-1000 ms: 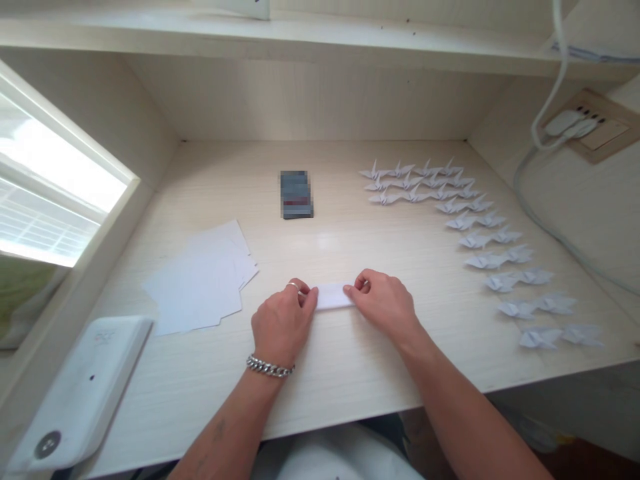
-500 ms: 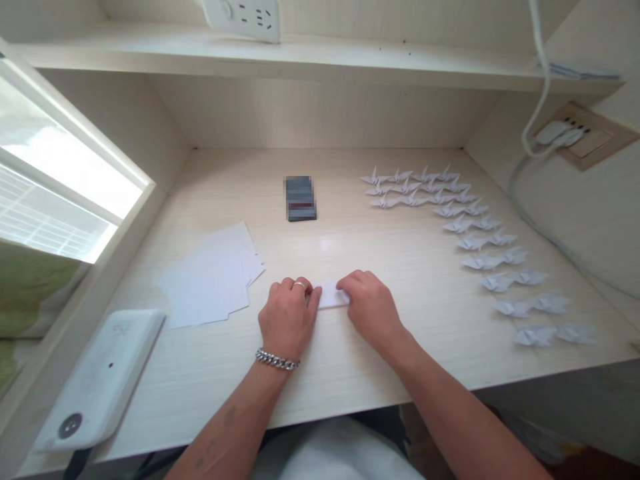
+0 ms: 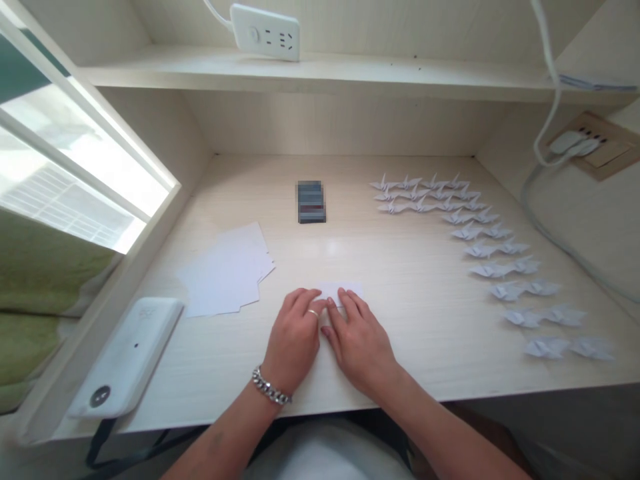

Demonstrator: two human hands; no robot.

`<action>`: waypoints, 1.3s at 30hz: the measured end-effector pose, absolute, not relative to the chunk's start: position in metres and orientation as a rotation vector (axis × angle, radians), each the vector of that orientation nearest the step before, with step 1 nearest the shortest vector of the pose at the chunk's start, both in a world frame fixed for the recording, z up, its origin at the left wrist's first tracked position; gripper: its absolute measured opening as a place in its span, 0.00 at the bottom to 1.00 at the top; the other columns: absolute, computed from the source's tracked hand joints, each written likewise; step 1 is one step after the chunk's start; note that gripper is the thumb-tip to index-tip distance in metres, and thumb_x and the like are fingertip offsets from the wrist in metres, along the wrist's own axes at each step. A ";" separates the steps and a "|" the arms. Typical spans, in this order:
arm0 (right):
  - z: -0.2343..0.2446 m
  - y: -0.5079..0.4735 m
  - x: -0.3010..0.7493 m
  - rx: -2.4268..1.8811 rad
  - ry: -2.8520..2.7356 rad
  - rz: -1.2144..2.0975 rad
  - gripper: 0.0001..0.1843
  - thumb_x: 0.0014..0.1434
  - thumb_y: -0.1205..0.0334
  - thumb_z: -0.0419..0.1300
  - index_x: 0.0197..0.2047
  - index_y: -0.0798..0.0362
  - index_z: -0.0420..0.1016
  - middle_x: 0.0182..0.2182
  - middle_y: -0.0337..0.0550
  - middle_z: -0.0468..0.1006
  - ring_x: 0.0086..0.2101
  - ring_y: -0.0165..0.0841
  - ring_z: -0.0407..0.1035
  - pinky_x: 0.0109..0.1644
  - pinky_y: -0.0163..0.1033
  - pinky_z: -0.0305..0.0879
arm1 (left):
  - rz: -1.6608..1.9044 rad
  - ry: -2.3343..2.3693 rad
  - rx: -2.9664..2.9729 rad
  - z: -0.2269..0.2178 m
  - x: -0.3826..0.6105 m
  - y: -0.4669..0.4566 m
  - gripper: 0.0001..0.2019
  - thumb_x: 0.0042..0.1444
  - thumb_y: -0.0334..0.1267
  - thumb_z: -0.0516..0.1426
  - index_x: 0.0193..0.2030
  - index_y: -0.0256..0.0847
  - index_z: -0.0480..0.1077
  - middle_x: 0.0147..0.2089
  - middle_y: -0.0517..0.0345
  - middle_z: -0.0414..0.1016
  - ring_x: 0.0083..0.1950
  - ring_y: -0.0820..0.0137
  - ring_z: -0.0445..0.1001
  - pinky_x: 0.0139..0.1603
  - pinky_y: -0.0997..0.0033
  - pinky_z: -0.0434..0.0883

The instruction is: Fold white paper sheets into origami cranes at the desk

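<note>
My left hand [image 3: 294, 340], with a ring and a chain bracelet, and my right hand [image 3: 357, 345] lie close together on the desk. Their fingers press on a small white paper [image 3: 341, 291], covering its near part. A loose pile of white paper squares [image 3: 225, 270] lies to the left of my left hand. Folded white paper cranes [image 3: 425, 197] stand in rows at the back right, and a double column of cranes [image 3: 515, 287] curves toward the front right edge. A pixelated dark rectangular object [image 3: 311, 202] lies at the back middle.
A white plastic device [image 3: 127, 357] lies at the front left desk edge, beside a window [image 3: 75, 153]. The shelf overhead carries a white power strip [image 3: 265, 32]. A wall socket [image 3: 595, 153] with plugged-in white cables is at the right.
My hands have come closer together and drawn nearer me, with fingers now over the paper, which looks wider. The view has tilted upward, showing more of the shelf and power strip.
</note>
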State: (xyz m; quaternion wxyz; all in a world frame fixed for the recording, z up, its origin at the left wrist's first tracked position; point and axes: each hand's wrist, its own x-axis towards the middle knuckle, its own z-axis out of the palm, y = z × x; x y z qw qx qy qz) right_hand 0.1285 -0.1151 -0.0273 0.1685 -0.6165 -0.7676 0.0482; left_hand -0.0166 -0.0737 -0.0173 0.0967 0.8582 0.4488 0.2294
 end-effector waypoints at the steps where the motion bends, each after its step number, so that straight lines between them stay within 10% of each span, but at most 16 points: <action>1: -0.028 -0.115 0.129 -1.749 -2.191 0.139 0.24 0.66 0.58 0.48 0.60 0.60 0.67 0.60 0.60 0.64 0.61 0.46 0.56 0.63 0.51 0.58 | 0.634 1.263 2.573 -0.019 -0.016 -0.080 0.17 0.60 0.26 0.49 0.54 0.37 0.67 0.53 0.48 0.72 0.57 0.62 0.65 0.57 0.60 0.65; 14: -0.027 -0.138 0.170 -1.891 -2.231 0.054 0.25 0.67 0.55 0.47 0.63 0.57 0.62 0.65 0.52 0.59 0.64 0.45 0.52 0.63 0.54 0.54 | 0.288 1.427 2.651 -0.009 -0.007 -0.099 0.21 0.65 0.42 0.47 0.63 0.47 0.61 0.58 0.49 0.67 0.59 0.58 0.64 0.55 0.54 0.63; 28: -0.030 -0.133 0.131 -1.674 -2.142 0.157 0.25 0.67 0.61 0.46 0.62 0.65 0.62 0.58 0.56 0.68 0.57 0.43 0.59 0.63 0.51 0.57 | 0.352 1.370 2.676 -0.017 -0.009 -0.102 0.23 0.60 0.32 0.50 0.63 0.40 0.61 0.60 0.45 0.65 0.63 0.57 0.60 0.62 0.53 0.59; 39: -0.024 -0.134 0.117 -1.849 -2.106 0.096 0.27 0.63 0.48 0.51 0.62 0.50 0.65 0.57 0.53 0.68 0.54 0.50 0.60 0.57 0.59 0.58 | 0.328 1.530 2.651 0.000 -0.040 -0.103 0.18 0.62 0.38 0.50 0.56 0.37 0.68 0.56 0.40 0.67 0.57 0.55 0.65 0.57 0.51 0.66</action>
